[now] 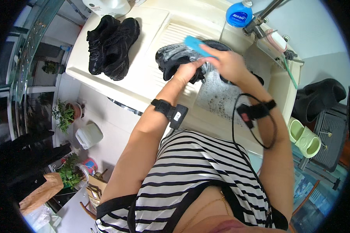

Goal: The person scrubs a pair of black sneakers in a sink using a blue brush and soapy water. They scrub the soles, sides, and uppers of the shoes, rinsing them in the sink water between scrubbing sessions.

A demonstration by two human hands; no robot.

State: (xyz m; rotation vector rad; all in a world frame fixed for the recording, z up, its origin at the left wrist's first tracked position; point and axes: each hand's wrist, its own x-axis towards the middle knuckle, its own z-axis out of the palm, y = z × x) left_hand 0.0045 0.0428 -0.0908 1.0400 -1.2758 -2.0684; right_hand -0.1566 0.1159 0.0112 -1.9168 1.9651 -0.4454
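Observation:
My left hand (189, 71) grips a black shoe (169, 54) on the ridged washboard part (176, 31) of a cream laundry sink. White suds streak the shoe. My right hand (232, 65) is shut on a blue scrubbing brush (197, 45), which lies against the shoe; the bristles are hidden. Below and right of the hands, the basin holds foamy water (218, 94). Something dark (257, 78) shows in it beside my right forearm, mostly covered, so I cannot tell what it is.
A pair of black shoes (112, 48) stands on the left counter, near a white jug (108, 7). A blue detergent bottle (239, 14) is beside the metal faucet (253, 27). A soap dish (275, 40) sits on the right rim. A black cable (234, 116) loops by my right forearm.

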